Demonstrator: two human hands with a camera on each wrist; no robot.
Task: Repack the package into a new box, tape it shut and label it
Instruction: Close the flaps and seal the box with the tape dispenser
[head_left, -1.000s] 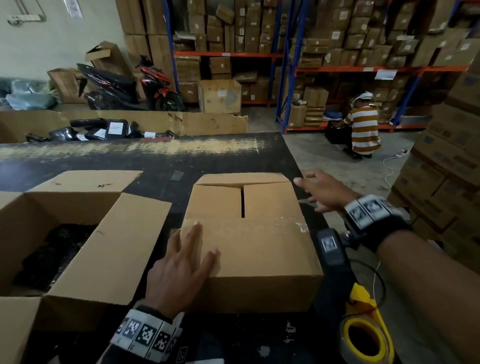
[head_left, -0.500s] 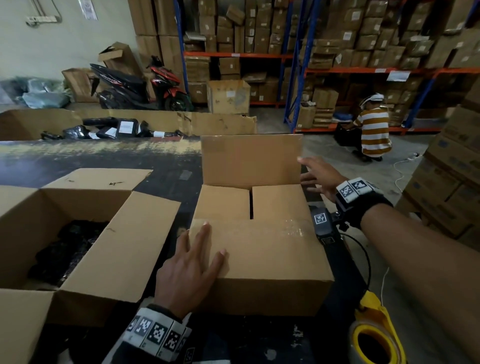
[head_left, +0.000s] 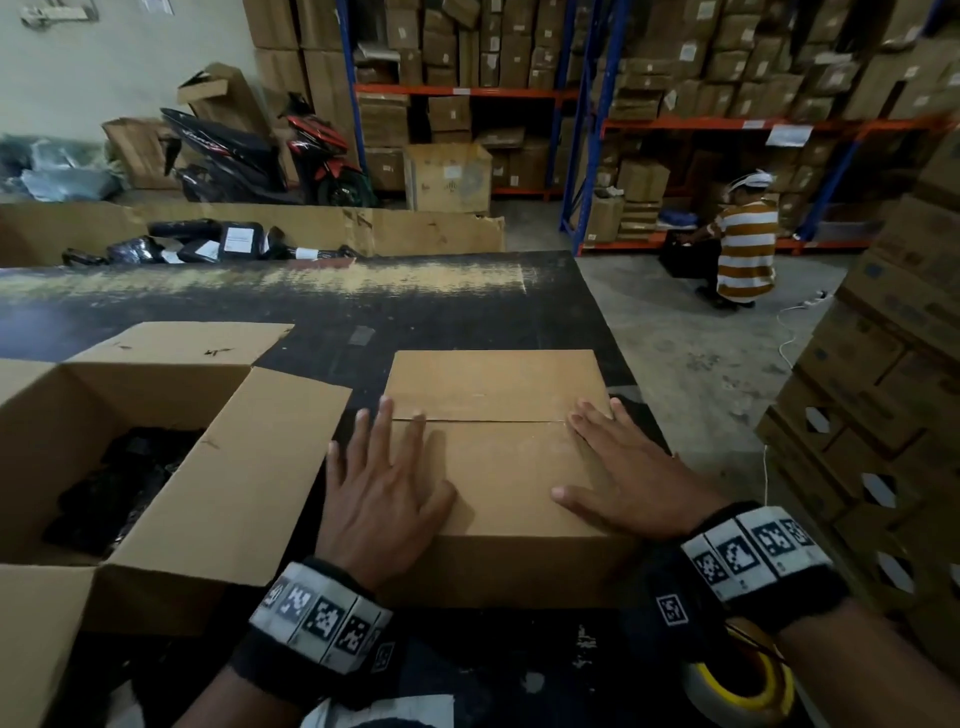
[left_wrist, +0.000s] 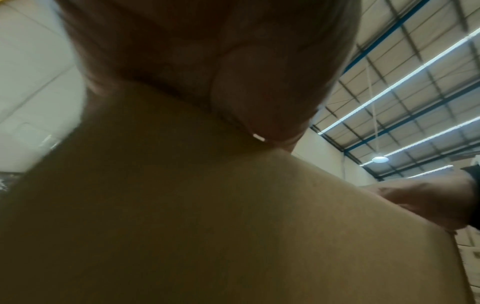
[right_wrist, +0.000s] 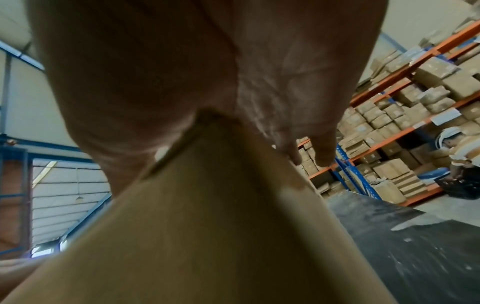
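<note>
A brown cardboard box (head_left: 496, 382) sits on the dark table (head_left: 467, 306), its two top flaps folded down and meeting in a seam across the middle. My left hand (head_left: 382, 478) lies flat on the near flap at the box's left edge, fingers straight. My right hand (head_left: 618, 473) presses flat on the near flap at the right side, fingertips reaching the seam. Both wrist views show a palm against cardboard (left_wrist: 233, 226) (right_wrist: 194, 236). A larger open box (head_left: 171, 467) stands to the left with black wrapped goods (head_left: 114, 483) inside. A yellow tape dispenser (head_left: 743, 686) lies at the lower right.
Black parcels with white labels (head_left: 218, 247) lie in a long cardboard tray beyond the table. A person in a striped shirt (head_left: 745, 249) crouches by the shelving at the right. Stacked cartons (head_left: 883, 415) stand close on the right. A motorbike (head_left: 260, 156) is parked at the back.
The far flap, upright half a second ago, now lies folded down over the box. My right hand moved from the flap's right edge onto the box top. The left hand stayed on the near flap.
</note>
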